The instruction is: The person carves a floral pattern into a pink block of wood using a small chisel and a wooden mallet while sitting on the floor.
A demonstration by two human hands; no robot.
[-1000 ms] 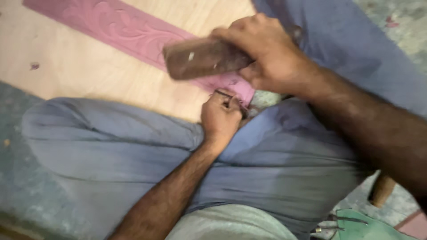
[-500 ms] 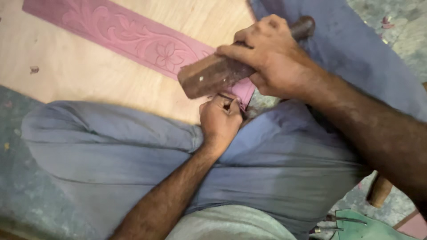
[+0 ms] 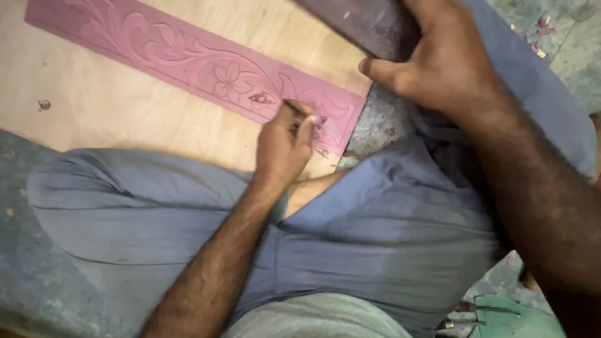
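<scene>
On the pink carved strip [image 3: 206, 66], I see the left hand [image 3: 283, 147] pinching a chisel [image 3: 294, 107] to steady it, while the right hand [image 3: 441, 59] is clenched around a raised wooden mallet [image 3: 363, 22].

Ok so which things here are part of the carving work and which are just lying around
In use:
- left hand holding a thin chisel
- right hand gripping a dark wooden mallet
- pink carved strip
- plywood board

Lying about:
- metal tools on a green tray
- scraps on the floor

A pale plywood board [image 3: 125, 119] is laid on the grey floor [image 3: 25, 263]; a pink carved strip [image 3: 188, 59] is carried on it.
</scene>
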